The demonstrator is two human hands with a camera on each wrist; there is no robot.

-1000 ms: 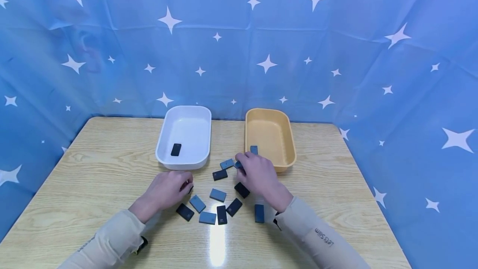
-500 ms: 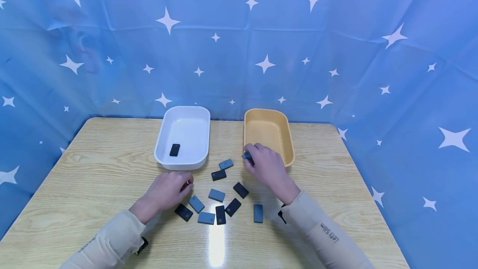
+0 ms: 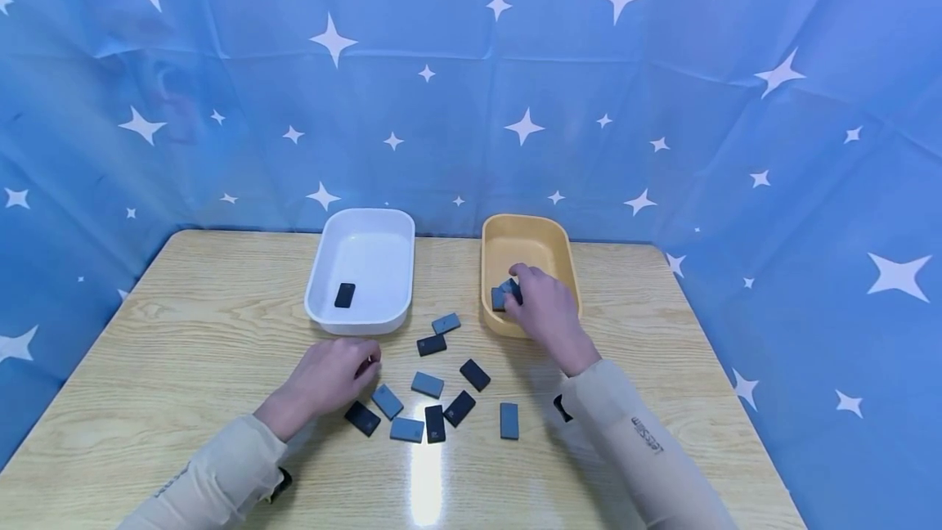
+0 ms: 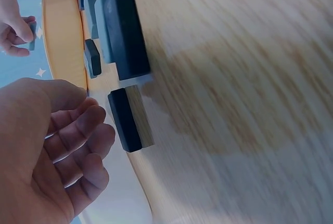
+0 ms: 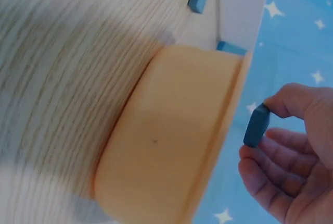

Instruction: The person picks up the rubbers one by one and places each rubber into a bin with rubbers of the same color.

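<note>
My right hand (image 3: 546,309) is over the near part of the orange bin (image 3: 529,226). Between thumb and fingers it pinches a small blue-grey rectangular block (image 5: 257,125), held above the bin's rim in the right wrist view. Another blue-grey block (image 3: 498,299) lies inside that bin. On the left, my left hand (image 3: 324,379) is low over the table in front of the white bin (image 3: 368,325). Its fingers are loosely curled with nothing in them. Just past its fingertips, a dark block (image 4: 125,120) lies on the table, hidden behind the hand in the head view.
One black block (image 3: 344,295) lies in the white bin. Between my arms, several black and blue-grey blocks (image 3: 427,384) are scattered over the wooden table (image 3: 221,293). A blue curtain with white stars (image 3: 471,105) hangs behind the table's far edge.
My right hand has lifted a blue-grey block from beside the orange bin and carried it right and away from me, over the bin. The left hand has stayed in place.
</note>
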